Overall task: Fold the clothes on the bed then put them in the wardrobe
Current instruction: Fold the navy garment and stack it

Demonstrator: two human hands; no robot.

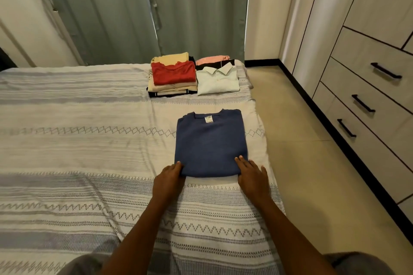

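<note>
A folded blue shirt (pixel 210 143) lies on the bed (pixel 78 140) near its right edge, white neck label facing up. My left hand (pixel 169 177) holds the shirt's near left corner, thumb on top and the other fingers hidden under the cloth. My right hand (pixel 252 174) rests at the near right corner with its fingertips on top of the shirt. Further back on the bed stand two piles of folded clothes: one topped by a red garment (pixel 173 72), the other by a pale collared shirt (pixel 218 81).
The wardrobe (pixel 368 73) with dark-handled drawers runs along the right wall, across a strip of beige floor (pixel 301 140). Grey-green curtains (pixel 190 11) hang behind the bed. My knees show at the bottom edge.
</note>
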